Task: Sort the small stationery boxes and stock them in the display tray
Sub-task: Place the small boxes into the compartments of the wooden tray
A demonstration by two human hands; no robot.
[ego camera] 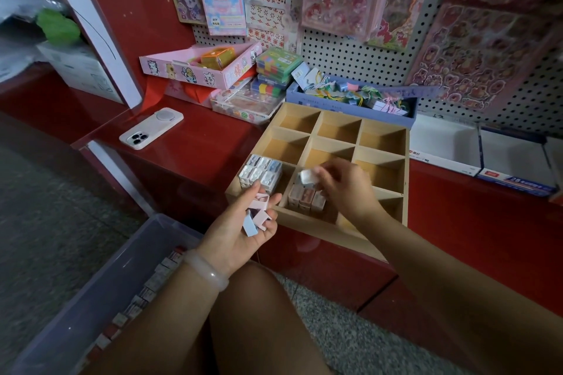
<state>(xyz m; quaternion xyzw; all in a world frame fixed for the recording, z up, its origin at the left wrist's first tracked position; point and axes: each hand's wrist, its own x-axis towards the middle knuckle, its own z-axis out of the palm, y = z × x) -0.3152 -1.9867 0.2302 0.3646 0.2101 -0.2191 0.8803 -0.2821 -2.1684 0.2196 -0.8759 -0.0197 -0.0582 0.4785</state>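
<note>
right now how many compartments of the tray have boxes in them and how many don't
with boxes: 2 (white and blue boxes near left, pinkish boxes near middle)
no boxes showing: 7 (the right hand and its arm hide part of some)
total: 9 compartments in the display tray

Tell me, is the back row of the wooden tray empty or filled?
Empty. The three back compartments of the wooden display tray show only bare wood; small boxes stand only in front compartments.
</note>
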